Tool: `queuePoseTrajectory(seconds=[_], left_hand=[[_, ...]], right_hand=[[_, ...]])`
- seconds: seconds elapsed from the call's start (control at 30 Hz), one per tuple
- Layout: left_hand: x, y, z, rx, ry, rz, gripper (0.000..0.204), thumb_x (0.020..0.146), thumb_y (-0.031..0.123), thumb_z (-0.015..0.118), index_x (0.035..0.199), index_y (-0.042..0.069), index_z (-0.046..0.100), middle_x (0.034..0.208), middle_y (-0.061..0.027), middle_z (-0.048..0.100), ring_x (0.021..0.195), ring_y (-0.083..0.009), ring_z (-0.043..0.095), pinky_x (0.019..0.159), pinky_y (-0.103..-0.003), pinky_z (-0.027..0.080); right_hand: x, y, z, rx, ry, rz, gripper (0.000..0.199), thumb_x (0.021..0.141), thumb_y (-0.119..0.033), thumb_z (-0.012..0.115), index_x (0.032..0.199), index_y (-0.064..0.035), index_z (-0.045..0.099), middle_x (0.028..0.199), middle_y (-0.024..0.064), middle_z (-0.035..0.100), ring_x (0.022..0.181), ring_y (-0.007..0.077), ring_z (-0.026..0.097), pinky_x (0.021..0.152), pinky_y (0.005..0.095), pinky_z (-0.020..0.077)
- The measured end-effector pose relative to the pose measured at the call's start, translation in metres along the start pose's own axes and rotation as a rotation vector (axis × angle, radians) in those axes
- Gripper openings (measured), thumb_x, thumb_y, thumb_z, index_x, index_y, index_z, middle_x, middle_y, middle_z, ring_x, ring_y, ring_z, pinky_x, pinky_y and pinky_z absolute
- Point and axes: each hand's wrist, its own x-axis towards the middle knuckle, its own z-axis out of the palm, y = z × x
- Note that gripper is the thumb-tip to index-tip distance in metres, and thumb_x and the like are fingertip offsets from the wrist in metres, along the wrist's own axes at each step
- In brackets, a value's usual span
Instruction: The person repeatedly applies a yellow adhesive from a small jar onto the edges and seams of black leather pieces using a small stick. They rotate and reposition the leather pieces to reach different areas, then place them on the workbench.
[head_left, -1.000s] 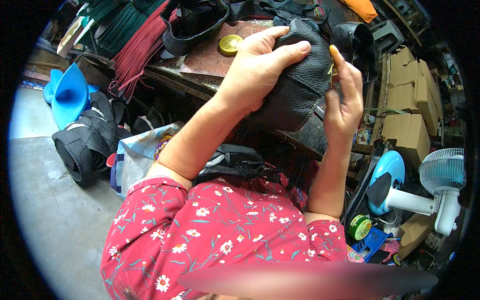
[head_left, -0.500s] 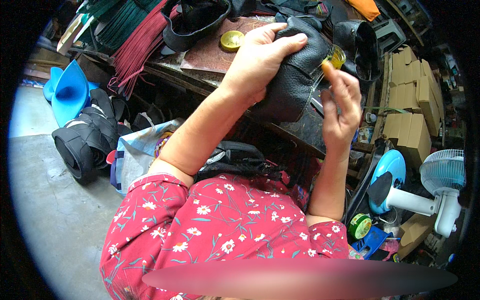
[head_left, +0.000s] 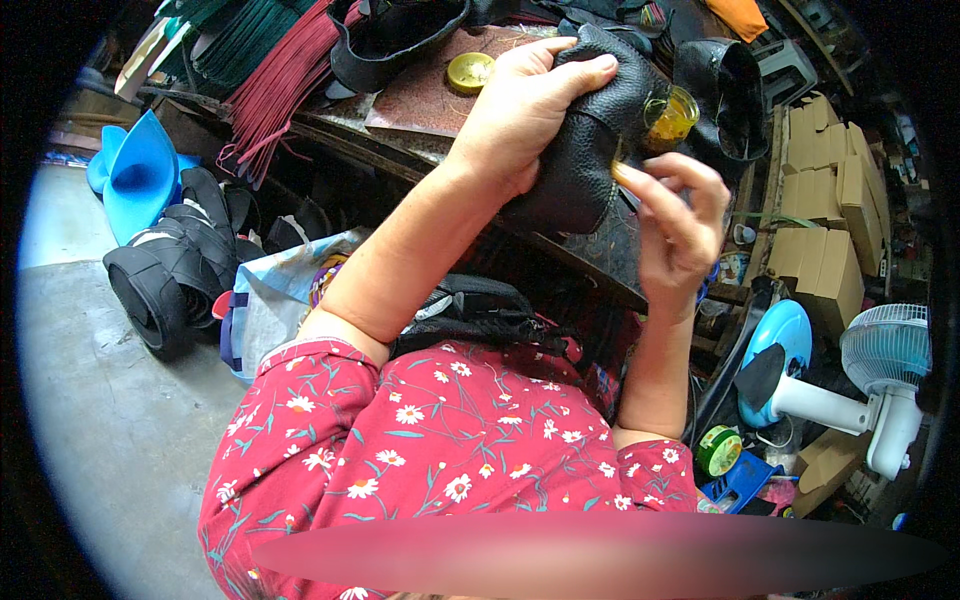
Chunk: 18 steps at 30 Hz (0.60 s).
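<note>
While the floor (head_left: 90, 400) spreads grey along the person's left, a cluttered counter (head_left: 420, 95) runs across the top of the view, with red and green cords (head_left: 275, 75) hanging off its near edge. A black leather piece (head_left: 590, 135) is held up over the counter's edge, between the two hands. On the far right a stack of cardboard boxes (head_left: 830, 210) stands, and below it a white fan (head_left: 880, 375) beside a blue dish-shaped thing (head_left: 785, 340). On the floor at the left sit rolled black rubber strips (head_left: 175, 270) and a blue funnel-like shape (head_left: 140, 170). The left hand (head_left: 520, 115) lies over the leather, its fingers (head_left: 575, 70) spread and clamped across the top. The right hand (head_left: 675, 225) is just below and to the right, its fingers (head_left: 640, 190) pinched together on something small and yellowish at the leather's edge; what it is cannot be told. A small jar of yellow liquid (head_left: 672, 112) stands just behind the leather, a round gold lid (head_left: 470, 72) lies on the counter, and a green roll of tape (head_left: 718, 450) sits low by the right elbow
</note>
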Motion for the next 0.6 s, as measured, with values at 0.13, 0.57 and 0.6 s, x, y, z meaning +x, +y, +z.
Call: queuePoseTrajectory(seconds=[0.13, 0.57, 0.6], left_hand=[[0.0, 0.001, 0.005, -0.032, -0.022, -0.021, 0.014, 0.092, 0.008, 0.063, 0.102, 0.0, 0.066, 0.091, -0.0065, 0.07, 0.076, -0.0113, 0.067, 0.069, -0.024, 0.055], [-0.008, 0.035, -0.003, 0.056, -0.232, -0.019, 0.038, 0.079, 0.012, 0.077, 0.112, 0.0, 0.061, 0.092, -0.0081, 0.07, 0.078, -0.0164, 0.07, 0.074, -0.029, 0.058], [-0.01, 0.035, -0.002, 0.09, -0.25, -0.02, 0.038, 0.079, 0.01, 0.077, 0.112, -0.001, 0.061, 0.093, -0.0085, 0.07, 0.077, -0.0168, 0.07, 0.074, -0.03, 0.059]], right_hand=[[0.009, 0.002, 0.002, -0.058, 0.148, 0.039, 0.039, 0.076, -0.001, 0.064, 0.109, -0.0189, 0.075, 0.1, 0.0034, 0.062, 0.078, 0.0172, 0.054, 0.079, 0.0316, 0.0402], [0.018, 0.11, -0.008, -0.671, -0.193, 0.353, 0.033, 0.085, -0.01, 0.058, 0.102, -0.0313, 0.076, 0.105, -0.0002, 0.065, 0.102, 0.0235, 0.058, 0.09, 0.0398, 0.045], [0.018, 0.122, -0.004, -0.724, -0.248, 0.364, 0.032, 0.085, -0.011, 0.057, 0.102, -0.0316, 0.076, 0.106, -0.0001, 0.065, 0.103, 0.0236, 0.058, 0.09, 0.0401, 0.0449]])
